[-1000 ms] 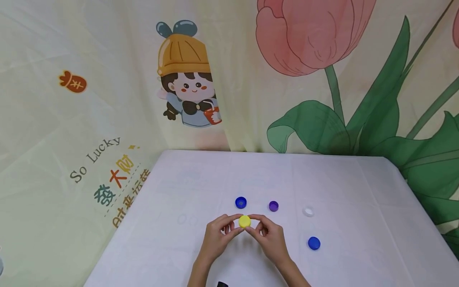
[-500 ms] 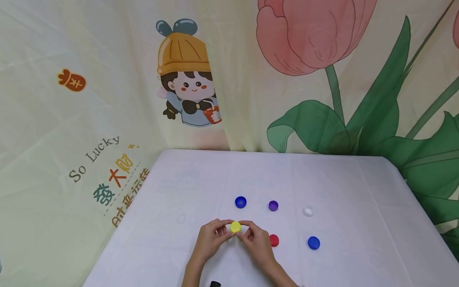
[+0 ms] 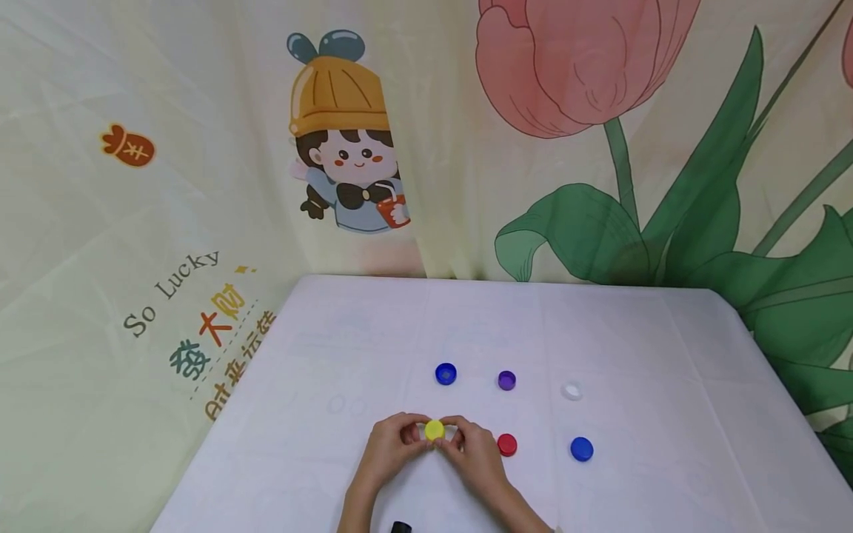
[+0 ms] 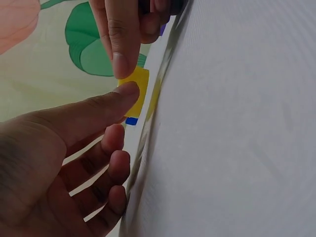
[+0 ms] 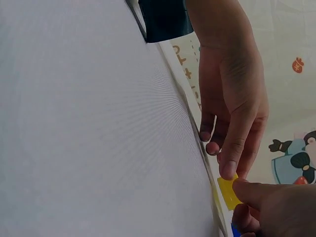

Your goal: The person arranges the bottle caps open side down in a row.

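A yellow bottle cap (image 3: 435, 430) is pinched between both hands, low over the white table. My left hand (image 3: 389, 450) grips it from the left with thumb and index finger, and my right hand (image 3: 476, 454) does the same from the right. In the left wrist view, the left thumb overlaps the yellow cap (image 4: 136, 94) and a right fingertip sits at its upper edge. The right wrist view shows both thumbs on the yellow cap (image 5: 228, 192). A red cap (image 3: 507, 445) lies just beside the right hand.
Behind the hands lie a blue cap (image 3: 446, 374), a purple cap (image 3: 506, 380) and a white cap (image 3: 571, 391), hollow sides up. Another blue cap (image 3: 582, 449) lies to the right. The white table (image 3: 360, 333) meets a printed curtain (image 3: 453, 148) at the back.
Both hands have drawn the yellow cap left and nearer to me, and down toward the table. The red cap, earlier hidden by the right hand, now shows. Other caps stay put.
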The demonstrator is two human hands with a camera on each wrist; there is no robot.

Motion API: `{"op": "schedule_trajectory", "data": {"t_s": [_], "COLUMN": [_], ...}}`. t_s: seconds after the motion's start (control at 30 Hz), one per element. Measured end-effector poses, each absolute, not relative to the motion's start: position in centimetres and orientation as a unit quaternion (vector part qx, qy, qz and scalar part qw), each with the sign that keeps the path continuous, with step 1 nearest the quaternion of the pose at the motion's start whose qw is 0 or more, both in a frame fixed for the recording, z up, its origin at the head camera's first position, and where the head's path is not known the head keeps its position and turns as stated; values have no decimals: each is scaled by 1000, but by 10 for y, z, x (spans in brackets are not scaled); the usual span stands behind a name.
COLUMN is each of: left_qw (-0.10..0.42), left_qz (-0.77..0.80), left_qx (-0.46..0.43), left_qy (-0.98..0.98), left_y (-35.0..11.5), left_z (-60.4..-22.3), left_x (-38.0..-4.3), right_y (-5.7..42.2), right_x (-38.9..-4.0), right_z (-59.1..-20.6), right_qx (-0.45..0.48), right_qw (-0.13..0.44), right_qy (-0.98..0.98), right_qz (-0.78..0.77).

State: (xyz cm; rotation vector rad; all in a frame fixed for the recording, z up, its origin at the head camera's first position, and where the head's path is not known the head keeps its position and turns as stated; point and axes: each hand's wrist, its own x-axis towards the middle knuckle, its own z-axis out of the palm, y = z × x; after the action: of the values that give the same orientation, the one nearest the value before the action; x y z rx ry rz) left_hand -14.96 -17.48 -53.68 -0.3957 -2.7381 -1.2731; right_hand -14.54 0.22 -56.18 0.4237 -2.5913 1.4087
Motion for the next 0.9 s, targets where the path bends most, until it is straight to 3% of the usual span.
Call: {"op": "schedule_trajectory", "data": {"t_s": [0.57, 0.9], "left_qw": [12, -23], "left_qz": [-398, -371], "left_qx": [-130, -175], "left_qy": [-908, -912], "left_y": [-177, -187], "left_z": [-537, -524], "left_x": [-150, -154], "right_y": [2, 8], "right_x": [-144, -148], "right_z": [-560, -551], "right_qx": [150, 150], "right_qw": [55, 29], "right_qy": [-887, -876], "right_qz": [434, 458]}}
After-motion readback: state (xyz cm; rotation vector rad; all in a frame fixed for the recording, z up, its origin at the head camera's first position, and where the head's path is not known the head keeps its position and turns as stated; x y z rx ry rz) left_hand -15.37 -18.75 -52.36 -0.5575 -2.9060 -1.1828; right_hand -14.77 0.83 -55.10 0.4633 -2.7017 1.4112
